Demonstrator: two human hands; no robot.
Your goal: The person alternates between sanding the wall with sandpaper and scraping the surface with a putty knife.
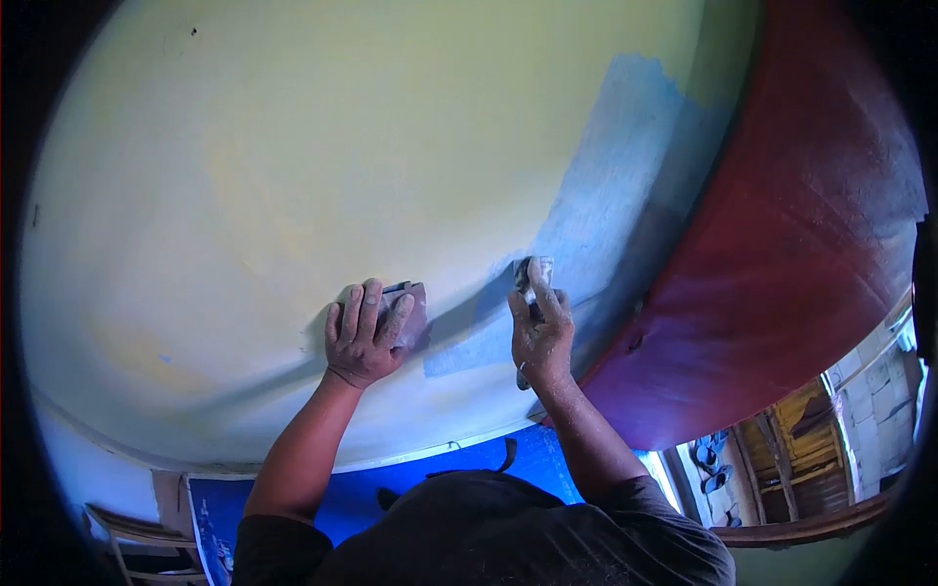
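A pale yellow-green wall (391,127) fills most of the view, with a bluish-grey patch (616,156) on its right part. My left hand (366,337) presses a dark reddish-brown block or folded sheet (412,317) flat against the wall, fingers over it. To the right, my right hand (543,337) grips a small scraper-like tool (535,276) whose blade end touches the wall by the lower part of the patch. Its handle shows below the palm. Pale dust covers both hands.
A dark red curtain or panel (782,234) hangs at the right. Below the wall lies a blue surface (342,503). Sandals (718,479) and wooden boards (791,449) show at lower right, a wooden rack (147,532) at lower left.
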